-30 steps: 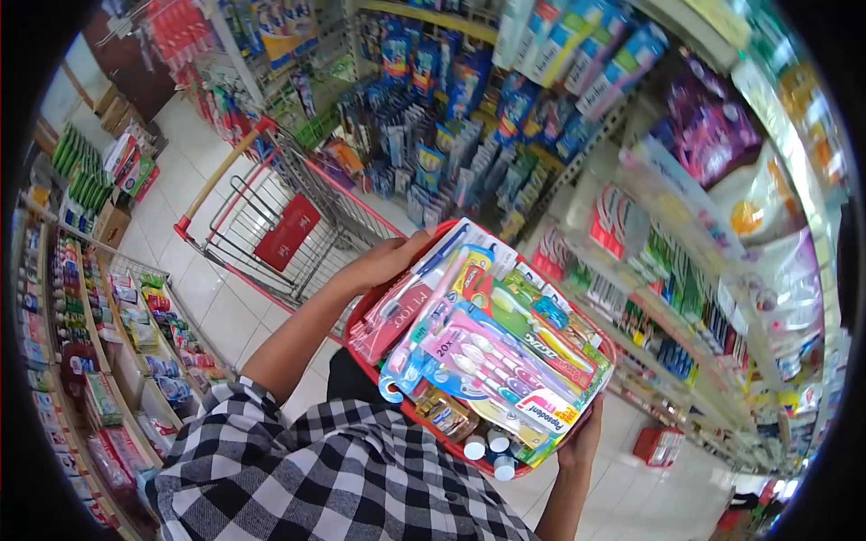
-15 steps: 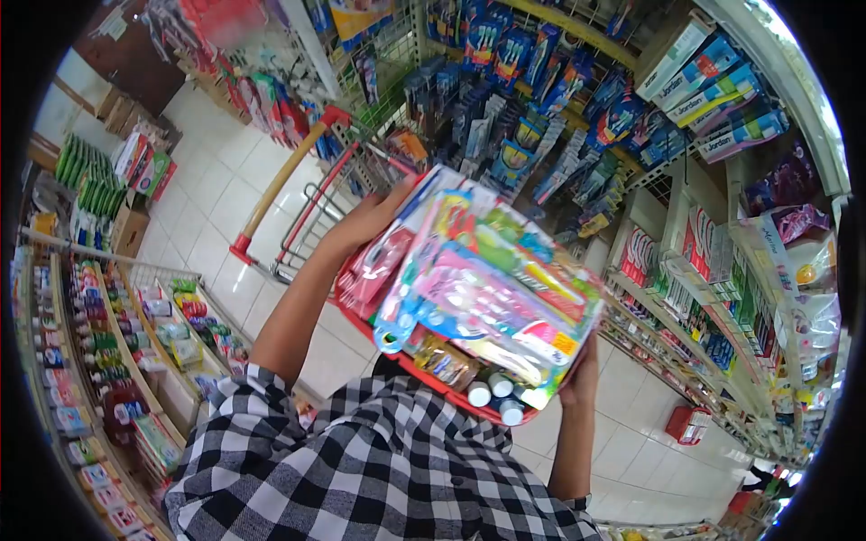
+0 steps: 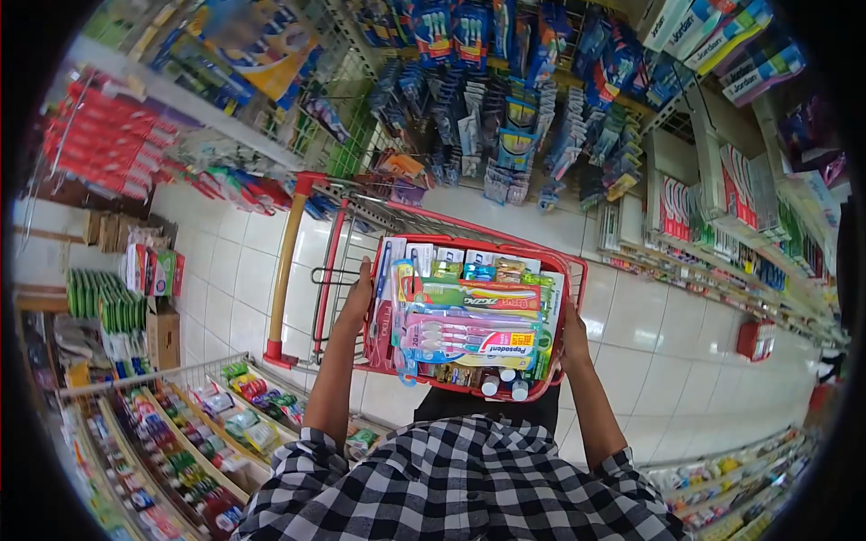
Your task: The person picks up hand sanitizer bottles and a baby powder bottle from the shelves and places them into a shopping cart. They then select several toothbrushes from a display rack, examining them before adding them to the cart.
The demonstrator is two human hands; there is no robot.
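Observation:
A red shopping basket (image 3: 451, 388) is between my two hands in front of my body, packed to the rim. My left hand (image 3: 359, 296) grips its left side, and my right hand (image 3: 572, 335) has hold of the right side. On top of the contents lie a pink Pepsodent toothbrush pack (image 3: 465, 341) and a green and orange toothbrush pack (image 3: 478, 294). Small bottles with pale caps (image 3: 519, 389) poke up at the near right corner. In this view the basket overlaps a wire shopping cart (image 3: 433, 221) with red trim. My fingers under the basket's sides are partly hidden.
The cart's yellowish handle (image 3: 287, 261) is to the left. Hanging toothbrush packs (image 3: 469, 117) fill the rack ahead. Toothpaste shelves (image 3: 672, 212) line the right, bottle shelves (image 3: 167, 442) the lower left. A red box (image 3: 756, 341) stands on the tiled floor at right.
The basket has gone from tilted and close to my view to nearly level and lower, over the cart. Both hands have stayed on it. My view has turned.

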